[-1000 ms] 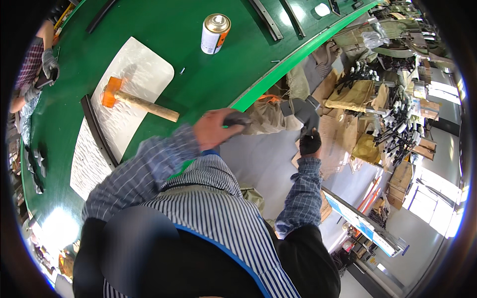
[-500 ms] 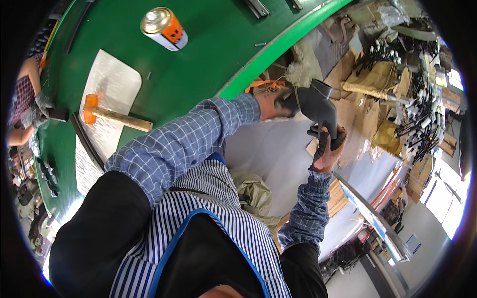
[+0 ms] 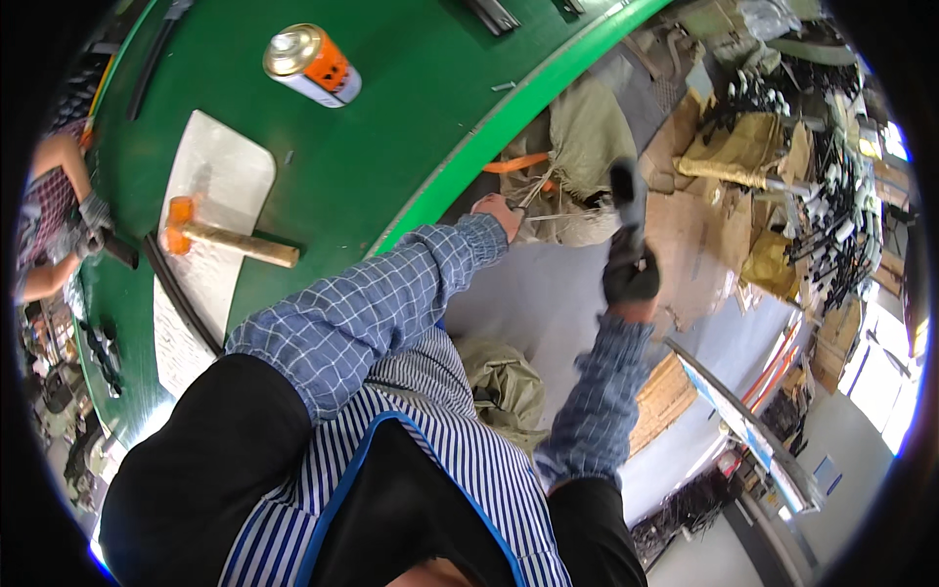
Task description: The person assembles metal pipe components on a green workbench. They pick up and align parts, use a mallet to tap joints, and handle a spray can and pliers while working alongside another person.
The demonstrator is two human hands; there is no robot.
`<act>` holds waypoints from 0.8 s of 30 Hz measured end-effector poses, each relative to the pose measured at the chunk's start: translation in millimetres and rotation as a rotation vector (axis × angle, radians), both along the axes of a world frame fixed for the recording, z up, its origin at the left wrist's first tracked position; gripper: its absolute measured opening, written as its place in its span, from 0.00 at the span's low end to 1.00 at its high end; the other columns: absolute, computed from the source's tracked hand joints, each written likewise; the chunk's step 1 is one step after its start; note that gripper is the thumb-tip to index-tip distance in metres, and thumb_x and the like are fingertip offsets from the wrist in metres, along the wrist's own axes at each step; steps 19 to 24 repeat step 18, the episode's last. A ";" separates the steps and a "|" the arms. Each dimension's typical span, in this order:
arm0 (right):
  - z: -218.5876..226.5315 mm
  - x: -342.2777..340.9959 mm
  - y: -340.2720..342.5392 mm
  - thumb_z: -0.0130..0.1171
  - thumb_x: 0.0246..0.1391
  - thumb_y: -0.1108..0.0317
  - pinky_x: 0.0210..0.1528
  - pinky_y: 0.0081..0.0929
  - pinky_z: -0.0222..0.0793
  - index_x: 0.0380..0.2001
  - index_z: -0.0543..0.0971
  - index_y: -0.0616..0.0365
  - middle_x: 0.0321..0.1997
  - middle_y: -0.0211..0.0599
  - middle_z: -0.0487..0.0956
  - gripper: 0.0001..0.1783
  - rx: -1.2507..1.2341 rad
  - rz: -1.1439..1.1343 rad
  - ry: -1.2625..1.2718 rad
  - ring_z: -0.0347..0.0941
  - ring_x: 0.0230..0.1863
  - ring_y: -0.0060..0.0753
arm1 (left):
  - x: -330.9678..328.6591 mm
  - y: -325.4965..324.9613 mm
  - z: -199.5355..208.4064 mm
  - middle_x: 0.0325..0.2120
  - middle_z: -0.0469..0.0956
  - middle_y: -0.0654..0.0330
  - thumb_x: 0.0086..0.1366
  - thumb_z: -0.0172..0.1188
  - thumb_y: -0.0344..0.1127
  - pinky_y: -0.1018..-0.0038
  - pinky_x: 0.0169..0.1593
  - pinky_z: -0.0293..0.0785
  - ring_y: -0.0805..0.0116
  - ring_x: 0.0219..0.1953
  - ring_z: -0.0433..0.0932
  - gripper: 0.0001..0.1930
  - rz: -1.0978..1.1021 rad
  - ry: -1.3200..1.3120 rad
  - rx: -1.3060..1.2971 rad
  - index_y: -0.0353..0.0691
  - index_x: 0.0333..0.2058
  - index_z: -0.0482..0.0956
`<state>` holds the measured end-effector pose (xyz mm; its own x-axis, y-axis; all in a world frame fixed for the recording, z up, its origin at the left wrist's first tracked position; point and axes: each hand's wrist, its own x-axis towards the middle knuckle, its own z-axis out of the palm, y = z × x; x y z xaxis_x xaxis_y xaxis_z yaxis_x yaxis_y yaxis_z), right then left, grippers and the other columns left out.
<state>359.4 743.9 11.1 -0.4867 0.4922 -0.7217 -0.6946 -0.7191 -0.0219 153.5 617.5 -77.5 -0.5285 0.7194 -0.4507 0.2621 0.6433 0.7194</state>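
My right hand [image 3: 631, 279], in a dark glove with bare skin at the wrist, is closed around a black curved tube [image 3: 624, 191]. The tube stands up from the hand and is smeared by motion. My left hand [image 3: 499, 213] is apart from it, by the table's green edge and a pale sack [image 3: 591, 132]; its fingers are mostly hidden. On the green table [image 3: 391, 108] to the left lie a mallet [image 3: 245, 243] with an orange head and wooden handle, a pale board [image 3: 230, 161] under it, and an orange-and-white spray can [image 3: 318, 68].
At the far left another person's gloved hands [image 3: 90, 227] hold a dark piece. A long black strip [image 3: 181, 293] lies along the board. Cardboard [image 3: 699, 245] and bundles of black rods [image 3: 831, 215] are at the right. Crumpled olive cloth [image 3: 504, 382] lies below my hands.
My left hand has come away from the black tube and drawn back toward the table edge. My right hand still holds the tube, now turned more upright.
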 end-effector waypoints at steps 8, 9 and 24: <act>100.4 -74.7 -203.2 0.57 0.60 0.70 0.40 0.26 0.78 0.48 0.72 0.65 0.38 0.42 0.78 0.15 0.751 0.722 -0.533 0.79 0.38 0.32 | -96.3 -188.2 186.6 0.54 0.73 0.49 0.68 0.59 0.47 0.62 0.59 0.73 0.57 0.54 0.76 0.34 0.135 0.043 0.271 0.39 0.68 0.60; 112.8 -97.1 -210.7 0.58 0.57 0.80 0.47 0.30 0.78 0.51 0.70 0.68 0.40 0.43 0.79 0.19 0.982 0.711 -0.583 0.80 0.41 0.34 | -101.1 -211.1 217.2 0.57 0.71 0.48 0.65 0.62 0.43 0.62 0.61 0.71 0.56 0.58 0.74 0.38 0.194 -0.062 0.322 0.39 0.69 0.56; 152.2 -284.3 -242.1 0.68 0.52 0.52 0.64 0.36 0.67 0.60 0.75 0.53 0.66 0.44 0.70 0.34 2.754 0.700 0.089 0.69 0.61 0.51 | -155.1 -319.9 274.4 0.43 0.80 0.56 0.68 0.58 0.29 0.70 0.46 0.83 0.63 0.42 0.83 0.13 1.113 -0.356 0.800 0.35 0.50 0.76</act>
